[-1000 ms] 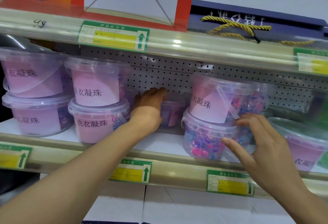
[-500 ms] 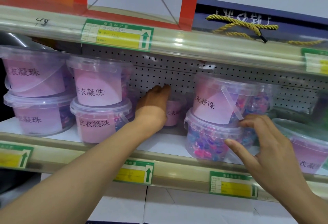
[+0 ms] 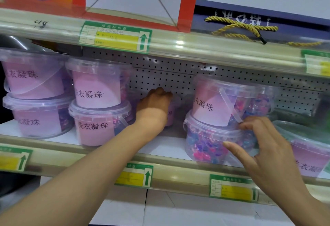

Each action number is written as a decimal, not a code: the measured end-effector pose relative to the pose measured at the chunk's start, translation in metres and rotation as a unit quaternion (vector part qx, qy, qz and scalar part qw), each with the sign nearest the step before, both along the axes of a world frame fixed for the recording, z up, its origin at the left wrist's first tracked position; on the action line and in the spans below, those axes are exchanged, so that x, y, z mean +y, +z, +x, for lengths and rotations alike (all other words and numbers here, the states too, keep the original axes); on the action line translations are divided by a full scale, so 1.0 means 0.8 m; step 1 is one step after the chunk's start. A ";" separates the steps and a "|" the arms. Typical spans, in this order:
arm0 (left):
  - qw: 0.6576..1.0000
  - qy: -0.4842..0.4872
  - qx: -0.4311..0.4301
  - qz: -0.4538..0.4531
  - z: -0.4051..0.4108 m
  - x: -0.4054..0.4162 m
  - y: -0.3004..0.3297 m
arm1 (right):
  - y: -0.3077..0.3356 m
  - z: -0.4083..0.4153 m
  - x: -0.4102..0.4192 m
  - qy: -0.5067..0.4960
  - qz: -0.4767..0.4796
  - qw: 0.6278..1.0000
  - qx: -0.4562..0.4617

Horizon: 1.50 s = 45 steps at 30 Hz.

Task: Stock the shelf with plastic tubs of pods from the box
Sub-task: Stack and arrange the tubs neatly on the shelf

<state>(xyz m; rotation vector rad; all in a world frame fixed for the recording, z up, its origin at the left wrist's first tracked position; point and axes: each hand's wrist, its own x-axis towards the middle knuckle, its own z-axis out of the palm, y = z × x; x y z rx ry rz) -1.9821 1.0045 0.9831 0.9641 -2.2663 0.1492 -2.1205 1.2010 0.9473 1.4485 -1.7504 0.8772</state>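
Clear plastic tubs of coloured pods with pink labels stand stacked in twos on the white shelf (image 3: 160,147). My left hand (image 3: 153,106) reaches deep into the gap between two stacks and grips a tub (image 3: 170,115) at the back, mostly hidden behind the hand. My right hand (image 3: 264,147) rests against the lower tub (image 3: 205,145) of the right stack, thumb on its side and fingertips at its rim. The upper tub (image 3: 214,104) sits on top of it, its handle hanging down. The box is not in view.
Two stacks of tubs (image 3: 96,104) fill the shelf's left part. Another tub (image 3: 307,154) stands at the far right. The perforated back panel (image 3: 160,75) closes the shelf behind. The upper shelf edge (image 3: 178,47) hangs close above, carrying a red-framed box and a blue bag with yellow rope.
My left hand has pushed a little deeper toward the back panel, covering more of the rear tub. My right hand stays at the right stack, its fingers nudged slightly higher on the rim.
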 end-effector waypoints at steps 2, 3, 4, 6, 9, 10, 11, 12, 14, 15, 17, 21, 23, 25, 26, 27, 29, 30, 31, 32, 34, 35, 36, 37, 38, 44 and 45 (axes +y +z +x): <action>1.000 0.004 -0.006 0.015 -0.001 -0.003 0.001 | 0.000 -0.001 0.000 0.001 0.001 1.000 0.000; 1.000 0.003 -0.005 0.019 0.000 -0.005 0.002 | -0.001 -0.001 0.000 0.002 0.000 1.000 0.001; 1.000 0.001 -0.001 0.020 0.001 -0.007 0.002 | -0.001 -0.002 0.000 0.003 -0.001 1.000 0.001; 1.000 -0.001 0.006 0.021 0.003 -0.007 0.001 | -0.001 -0.002 -0.001 0.006 -0.004 1.000 0.000; 1.000 -0.005 0.015 0.020 0.005 -0.004 -0.001 | -0.001 -0.002 -0.002 0.008 -0.010 1.000 0.001; 1.000 -0.005 0.016 0.018 0.005 -0.005 -0.001 | -0.002 -0.002 -0.002 0.008 -0.011 1.000 0.002; 1.000 -0.004 0.018 0.018 0.005 -0.005 -0.001 | -0.002 -0.002 -0.002 0.009 -0.014 1.000 0.003; 1.000 -0.002 0.020 0.018 0.004 -0.005 -0.001 | -0.003 -0.002 -0.002 0.011 -0.016 1.000 0.005; 1.000 0.003 0.020 0.015 0.004 -0.006 -0.001 | -0.002 -0.002 -0.004 0.014 -0.022 1.000 0.009; 1.000 0.003 0.020 0.012 0.004 -0.005 -0.001 | -0.003 -0.002 -0.004 0.016 -0.025 1.000 0.008; 1.000 -0.001 0.016 0.001 0.003 -0.006 -0.003 | -0.003 -0.002 -0.006 0.022 -0.031 0.999 0.005; 1.000 0.002 0.010 0.001 0.002 -0.007 -0.002 | -0.005 -0.003 -0.006 0.024 -0.032 0.999 0.003; 1.000 0.003 0.008 0.000 0.002 -0.006 -0.002 | -0.006 -0.003 -0.006 0.033 -0.031 0.999 -0.005; 1.000 0.004 0.006 -0.003 0.003 -0.005 -0.002 | -0.007 -0.005 -0.003 0.050 -0.023 0.998 -0.017; 1.000 0.005 0.005 -0.003 0.003 -0.005 -0.002 | -0.007 -0.006 -0.001 0.059 -0.017 0.998 -0.021; 1.000 0.005 0.005 -0.004 0.003 -0.005 -0.002 | -0.007 -0.008 0.002 0.064 -0.012 0.998 -0.020; 1.000 0.001 0.002 -0.005 0.003 -0.005 -0.001 | -0.006 -0.011 0.004 0.065 -0.005 0.998 -0.011; 1.000 -0.002 -0.001 -0.007 0.003 -0.006 -0.001 | -0.004 -0.012 0.004 0.062 -0.002 0.998 -0.006; 1.000 -0.005 -0.005 -0.008 0.003 -0.007 0.000 | -0.003 -0.012 0.002 0.061 0.000 0.998 0.001; 1.000 -0.008 -0.009 -0.011 0.003 -0.007 0.000 | -0.003 -0.010 0.001 0.063 -0.001 0.998 0.008; 1.000 -0.016 -0.015 -0.011 0.002 -0.006 0.001 | -0.003 -0.006 -0.002 0.069 -0.009 0.997 0.019; 1.000 -0.018 -0.017 -0.004 0.002 -0.004 0.002 | -0.004 -0.004 -0.003 0.070 -0.014 0.997 0.019; 1.000 -0.021 -0.019 0.007 0.003 -0.003 0.003 | -0.004 -0.001 -0.003 0.068 -0.019 0.997 0.015; 0.999 -0.029 -0.016 0.018 0.006 0.001 0.005 | -0.005 0.001 -0.003 0.065 -0.023 0.998 0.011; 0.999 -0.045 -0.006 0.027 0.011 0.006 0.007 | -0.006 0.003 -0.003 0.059 -0.025 0.998 0.004; 0.982 -0.142 0.123 -0.023 0.081 0.053 -0.011 | -0.012 0.023 -0.010 0.054 -0.033 0.997 -0.041; 0.978 -0.153 0.131 -0.049 0.094 0.056 -0.018 | -0.011 0.028 -0.012 0.059 -0.035 0.997 -0.047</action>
